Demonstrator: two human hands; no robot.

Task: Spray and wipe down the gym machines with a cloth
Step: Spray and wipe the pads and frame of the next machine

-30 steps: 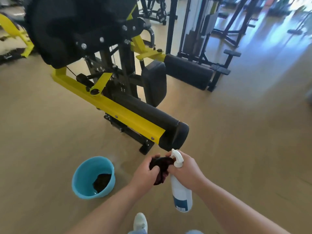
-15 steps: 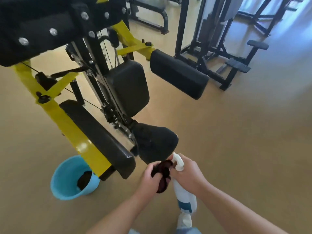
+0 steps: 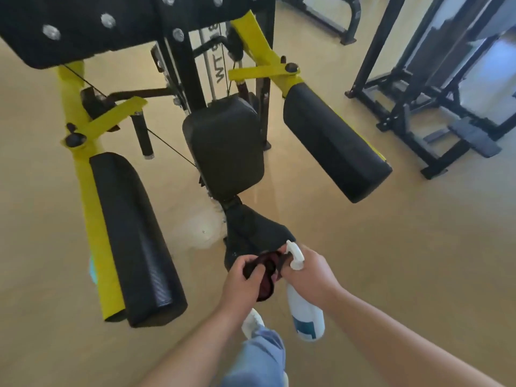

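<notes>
Nearest to us, at the bottom edge, we see a leg in light blue trousers [image 3: 259, 356] and the toe of a white shoe [image 3: 251, 322] on a tan, glossy floor [image 3: 405, 247]. Just above, two bare forearms reach forward. The left hand [image 3: 241, 279] has its fingers curled tight around a bunched dark maroon cloth [image 3: 265, 270], which sits between both hands. The right hand [image 3: 310, 276] is wrapped round the neck of a white plastic spray bottle with a blue label [image 3: 305, 317]; the bottle hangs downward and its white trigger head points toward the cloth. The hands hover over the near edge of the black padded seat [image 3: 251, 230] of a yellow-and-black gym machine [image 3: 95, 219]. Behind the seat rises a black rectangular back pad [image 3: 226, 152]. A long black cylindrical pad [image 3: 136, 238] runs along the left, another [image 3: 335, 143] angles out on the right, each on a yellow arm. A sliver of a turquoise bucket [image 3: 92, 270] peeks out behind the left yellow arm. Farther off to the right stands a black steel machine frame [image 3: 413, 88].
</notes>
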